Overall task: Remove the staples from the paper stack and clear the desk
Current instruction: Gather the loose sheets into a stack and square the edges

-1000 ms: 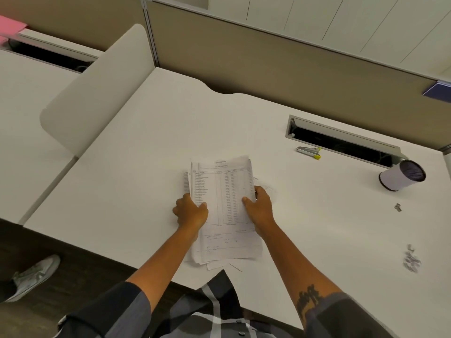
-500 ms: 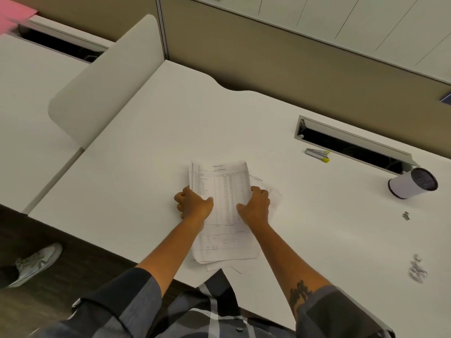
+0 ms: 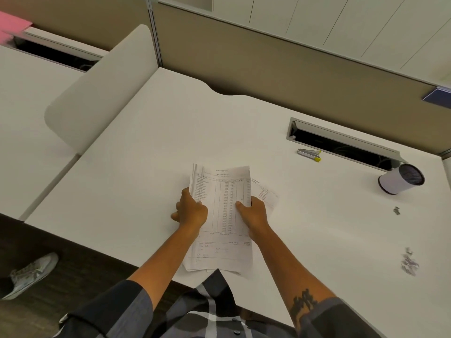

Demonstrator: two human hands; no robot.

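A stack of printed paper sheets point(image 3: 225, 211) is held just above the white desk point(image 3: 151, 152) near its front edge. My left hand point(image 3: 191, 211) grips the stack's left edge. My right hand point(image 3: 253, 214) grips the right edge, thumb on the top sheet. One loose sheet point(image 3: 264, 193) lies on the desk under the stack's right side. A staple remover point(image 3: 309, 154) with a yellow tip lies at the back right. A pile of pulled staples point(image 3: 409, 262) lies at the far right, a smaller bit point(image 3: 396, 210) behind it.
A white cylindrical holder point(image 3: 397, 179) lies on its side at the right, by the open cable slot point(image 3: 341, 147). A beige partition point(image 3: 268, 62) closes the desk's back; a white divider panel point(image 3: 97, 91) stands on the left. A person's shoe point(image 3: 29, 274) is on the floor.
Both hands have lifted the stack's far end slightly and squared it between them; the loose sheet on the right shows more. The camera has shifted a little.
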